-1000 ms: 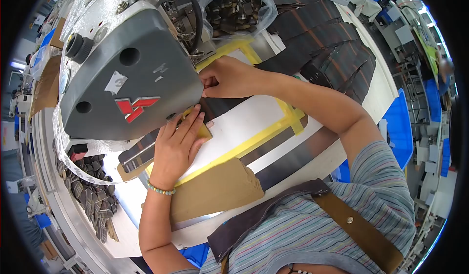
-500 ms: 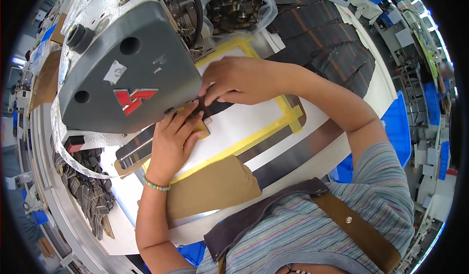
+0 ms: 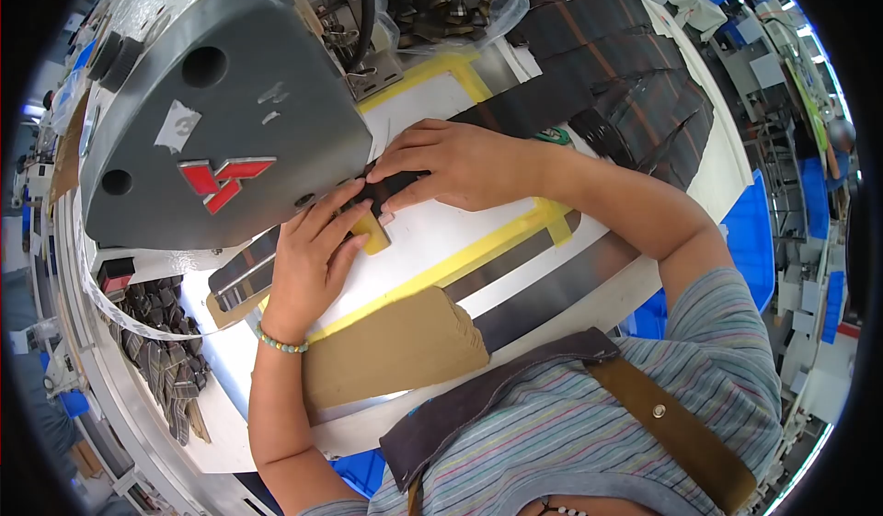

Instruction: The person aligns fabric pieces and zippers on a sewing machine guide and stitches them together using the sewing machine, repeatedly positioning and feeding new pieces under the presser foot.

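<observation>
Beside the grey sewing machine head [image 3: 230, 111], my left hand [image 3: 313, 254] lies palm down with its fingers spread, fingertips on dark fabric next to a small yellow block [image 3: 371, 234]. A beaded bracelet circles that wrist. My right hand [image 3: 451, 162] rests on the dark striped fabric strip [image 3: 524, 107], fingers spread and fingertips near the left ones. The strip runs from the upper right toward the machine, over a white work surface edged with yellow tape [image 3: 432, 270]. The machine head hides the needle area.
Brown cardboard [image 3: 395, 350] lies along the near edge. A clear bag of fabric pieces [image 3: 451, 5] stands at the top, with layered striped fabric [image 3: 635, 74] to its right. Patterned scraps [image 3: 166, 364] hang at left. A blue bin [image 3: 750, 240] is at right.
My right hand has gone from pinched fingers to a flatter, spread pose on the fabric. My left fingers have shifted, showing more of the yellow block. The whole view has shifted slightly.
</observation>
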The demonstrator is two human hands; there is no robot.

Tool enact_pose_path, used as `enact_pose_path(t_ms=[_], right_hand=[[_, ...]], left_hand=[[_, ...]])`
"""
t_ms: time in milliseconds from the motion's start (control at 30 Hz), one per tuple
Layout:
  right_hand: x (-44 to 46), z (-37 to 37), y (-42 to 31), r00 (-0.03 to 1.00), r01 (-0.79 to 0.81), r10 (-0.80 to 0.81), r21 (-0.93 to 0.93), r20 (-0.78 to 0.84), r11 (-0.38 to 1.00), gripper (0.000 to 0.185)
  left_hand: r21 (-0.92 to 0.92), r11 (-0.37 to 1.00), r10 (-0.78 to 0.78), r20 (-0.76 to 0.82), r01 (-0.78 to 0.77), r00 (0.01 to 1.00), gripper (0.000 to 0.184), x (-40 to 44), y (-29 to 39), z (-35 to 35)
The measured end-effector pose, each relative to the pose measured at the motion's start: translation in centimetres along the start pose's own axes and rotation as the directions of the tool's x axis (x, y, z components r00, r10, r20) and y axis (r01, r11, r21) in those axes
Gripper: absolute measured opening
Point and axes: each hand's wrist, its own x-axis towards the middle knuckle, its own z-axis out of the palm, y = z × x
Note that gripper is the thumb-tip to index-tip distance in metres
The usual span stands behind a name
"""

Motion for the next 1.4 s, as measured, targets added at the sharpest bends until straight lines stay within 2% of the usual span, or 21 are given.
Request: enact_pose_path(t_ms=[167, 367, 500, 633, 867, 967, 1167, 1267, 1400], right_hand=[[0.0, 0.2, 0.1, 1.0, -0.01, 0.01, -0.016, 0.007, 1.0, 0.039], [0.0, 0.1, 0.0, 1.0, -0.008, 0.008, -0.021, -0.01, 1.0, 0.039], [-0.1, 0.3, 0.3, 1.0, 0.002, -0.002, 0.009, 0.02, 1.0, 0.051], [-0.1, 0.5, 0.5, 1.0, 0.0, 0.0, -0.027, 0.014, 1.0, 0.05], [0.8, -0.5, 0.1, 0.998, -0.001, 0.007, -0.093, 0.063, 0.996, 0.044], [1.0, -0.7, 0.2, 0.997, 0.007, 0.001, -0.113, 0.076, 0.994, 0.044], [1.4, -0.2, 1.1, 0.998, 0.004, 0.004, -0.142, 0.056, 0.99, 0.04], [1.8, 0.2, 2.3, 1.0, -0.013, 0.016, -0.126, 0.024, 0.992, 0.037], [1.8, 0.6, 2.3, 0.994, 0.0, -0.009, -0.082, -0.108, 0.997, 0.031]], left_hand=[[0.056, 0.998, 0.037, -0.017, -0.036, 0.999, 0.034, 0.0, -0.1, 0.1], [0.076, 0.984, -0.155, -0.056, 0.159, 0.986, 0.037, -1.1, 0.0, 0.0], [0.143, 0.985, -0.091, -0.06, 0.099, 0.994, 0.037, -0.9, 0.3, -0.4], [0.222, 0.974, -0.049, -0.019, 0.052, 0.999, 0.04, -0.4, 0.9, -0.9], [0.327, 0.944, -0.07, 0.085, 0.038, 0.994, 0.046, -0.5, 1.2, -1.2], [0.353, 0.935, -0.063, 0.078, 0.031, 0.995, 0.048, -0.5, 1.2, -1.2], [0.381, 0.924, -0.067, 0.043, 0.046, 0.997, 0.043, -0.4, 0.1, -0.7], [0.363, 0.925, -0.131, 0.036, 0.11, 0.991, 0.037, -0.1, -1.4, -0.2], [0.203, 0.953, -0.226, -0.007, 0.223, 0.974, 0.028, -0.5, -1.7, -0.6]])
